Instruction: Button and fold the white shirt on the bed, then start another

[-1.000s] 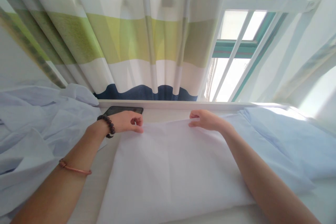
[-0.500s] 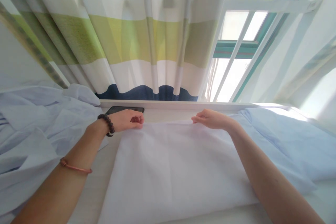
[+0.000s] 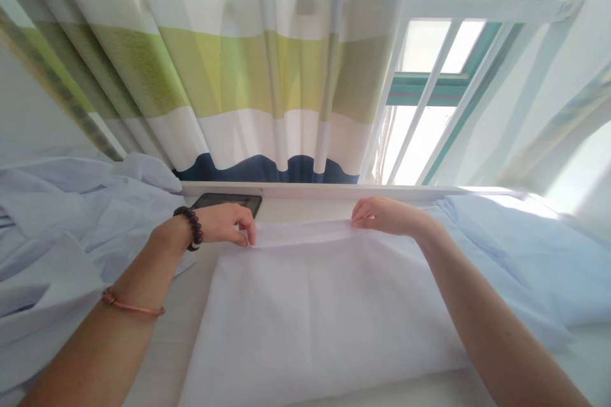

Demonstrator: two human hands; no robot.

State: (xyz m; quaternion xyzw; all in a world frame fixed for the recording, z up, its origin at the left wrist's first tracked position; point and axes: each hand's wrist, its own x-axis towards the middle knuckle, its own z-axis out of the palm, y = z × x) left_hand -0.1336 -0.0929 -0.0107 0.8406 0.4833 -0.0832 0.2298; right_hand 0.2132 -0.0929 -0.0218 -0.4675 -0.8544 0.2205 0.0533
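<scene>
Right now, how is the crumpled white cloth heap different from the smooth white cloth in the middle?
The crumpled white cloth heap is bunched up, while the smooth white cloth is spread mostly flat. Fingers pinch the smooth cloth's far edge; none pinch the heap. Both are whitish fabric.

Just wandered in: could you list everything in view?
Spread cloth: 1, white, centre
Crumpled cloth heap: 1, white, left
Folded cloth pile: 1, pale blue, right
Flat surface: 1, white, underneath
Rectangular phone-like device: 1, black, surface's far edge
Striped fabric curtain: 1, white-green-navy, background
Framed window: 1, teal, upper right
Barred railing: 1, white, before window
Beaded bracelet: 1, dark, left wrist
Smooth bangle: 1, copper, left forearm
Left hand: 1, bare, spread cloth's far edge
Right hand: 1, bare, same edge, farther right
</scene>
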